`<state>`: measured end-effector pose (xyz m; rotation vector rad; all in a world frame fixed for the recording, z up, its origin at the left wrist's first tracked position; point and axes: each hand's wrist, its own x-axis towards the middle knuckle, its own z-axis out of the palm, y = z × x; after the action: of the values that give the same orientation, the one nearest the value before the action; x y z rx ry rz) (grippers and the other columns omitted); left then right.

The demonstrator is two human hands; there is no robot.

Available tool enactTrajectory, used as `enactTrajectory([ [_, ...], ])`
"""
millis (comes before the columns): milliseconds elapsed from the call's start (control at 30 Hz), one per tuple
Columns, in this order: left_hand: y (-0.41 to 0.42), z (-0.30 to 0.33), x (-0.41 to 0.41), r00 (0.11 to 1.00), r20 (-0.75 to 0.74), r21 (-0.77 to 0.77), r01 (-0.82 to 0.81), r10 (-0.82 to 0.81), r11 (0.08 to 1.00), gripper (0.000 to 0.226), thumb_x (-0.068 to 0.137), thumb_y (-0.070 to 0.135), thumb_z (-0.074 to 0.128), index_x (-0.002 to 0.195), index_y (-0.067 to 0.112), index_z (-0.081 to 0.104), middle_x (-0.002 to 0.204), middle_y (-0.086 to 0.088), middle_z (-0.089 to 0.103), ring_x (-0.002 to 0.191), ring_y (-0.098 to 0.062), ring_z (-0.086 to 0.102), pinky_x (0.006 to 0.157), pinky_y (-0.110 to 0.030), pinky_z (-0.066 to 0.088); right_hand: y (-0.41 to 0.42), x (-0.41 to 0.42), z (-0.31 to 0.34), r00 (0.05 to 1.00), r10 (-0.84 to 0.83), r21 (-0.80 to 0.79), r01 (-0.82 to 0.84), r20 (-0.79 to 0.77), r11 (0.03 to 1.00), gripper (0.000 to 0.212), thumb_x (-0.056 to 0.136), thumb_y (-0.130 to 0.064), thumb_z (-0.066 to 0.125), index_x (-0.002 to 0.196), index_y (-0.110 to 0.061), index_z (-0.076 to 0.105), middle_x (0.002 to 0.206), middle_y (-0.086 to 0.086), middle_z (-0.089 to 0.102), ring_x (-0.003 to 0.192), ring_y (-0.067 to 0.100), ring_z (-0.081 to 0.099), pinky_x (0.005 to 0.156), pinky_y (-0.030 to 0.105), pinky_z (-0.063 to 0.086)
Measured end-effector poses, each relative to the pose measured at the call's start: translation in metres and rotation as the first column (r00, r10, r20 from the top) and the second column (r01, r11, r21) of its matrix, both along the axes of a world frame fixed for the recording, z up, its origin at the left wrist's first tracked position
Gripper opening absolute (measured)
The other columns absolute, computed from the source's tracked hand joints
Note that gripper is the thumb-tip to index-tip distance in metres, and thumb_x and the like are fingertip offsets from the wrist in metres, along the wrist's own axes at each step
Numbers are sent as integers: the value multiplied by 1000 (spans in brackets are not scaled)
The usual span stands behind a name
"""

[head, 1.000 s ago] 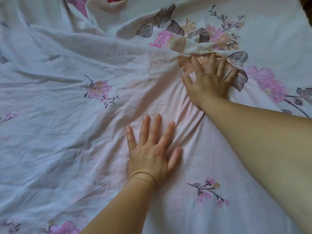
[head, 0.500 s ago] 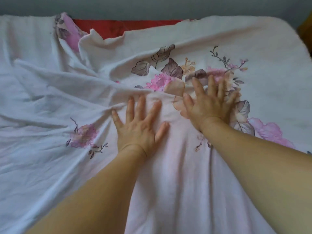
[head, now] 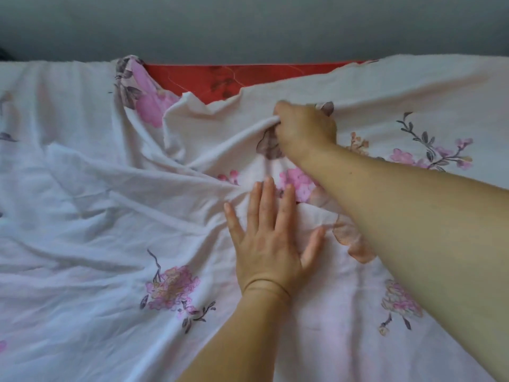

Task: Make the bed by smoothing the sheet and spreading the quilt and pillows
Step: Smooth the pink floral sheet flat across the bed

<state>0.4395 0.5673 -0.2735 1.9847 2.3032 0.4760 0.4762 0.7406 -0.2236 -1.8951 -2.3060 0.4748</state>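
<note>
A white sheet [head: 115, 216] printed with pink flowers and grey leaves covers the bed, heavily creased on the left and bunched toward the far edge. My left hand [head: 271, 241] lies flat on it with fingers spread, pressing the cloth near the middle. Farther up, my right hand [head: 305, 128] grips a gathered fold of the sheet, fingers curled round it. Behind the folded-back sheet edge a strip of red patterned bedding [head: 234, 78] shows at the far side of the bed.
A grey wall [head: 248, 26] runs along the far side of the bed. The sheet lies smoother on the right [head: 440, 92] than on the left. No pillows or quilt are in view.
My right hand has gone from lying flat on the sheet to gripping a fold farther up. My left hand stays flat. The view has tilted up, showing the wall and more red bedding.
</note>
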Motion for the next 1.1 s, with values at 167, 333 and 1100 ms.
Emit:
enactTrajectory([
  [167, -1, 0, -2, 1000, 27, 48, -12, 11, 999, 68, 81, 61, 37, 136, 20, 40, 148, -13, 40, 137, -25, 35, 112, -58, 8, 51, 35, 21, 773, -461, 57, 535, -436, 843, 32, 100, -11, 23, 117, -9, 50, 130, 14, 55, 118, 28, 52, 80, 28, 30],
  [333, 0, 0, -2, 999, 20, -16, -41, 42, 999, 66, 80, 59, 39, 131, 20, 53, 146, -11, 43, 138, -24, 34, 112, -55, 10, 70, 61, 2, 820, -366, 63, 435, -441, 898, 31, 97, -15, 35, 124, -5, 47, 128, 16, 54, 116, 28, 51, 89, 31, 36],
  [1100, 158, 6, 1, 985, -113, -273, -155, 128, 949, 60, 90, 58, 13, 147, 45, -1, 160, 0, -9, 145, -29, -17, 108, -65, -13, 64, 55, -44, 979, -174, 176, 153, 109, 972, 54, 93, -45, 36, 145, -30, 35, 156, 0, 25, 141, 25, 22, 112, 45, 12],
])
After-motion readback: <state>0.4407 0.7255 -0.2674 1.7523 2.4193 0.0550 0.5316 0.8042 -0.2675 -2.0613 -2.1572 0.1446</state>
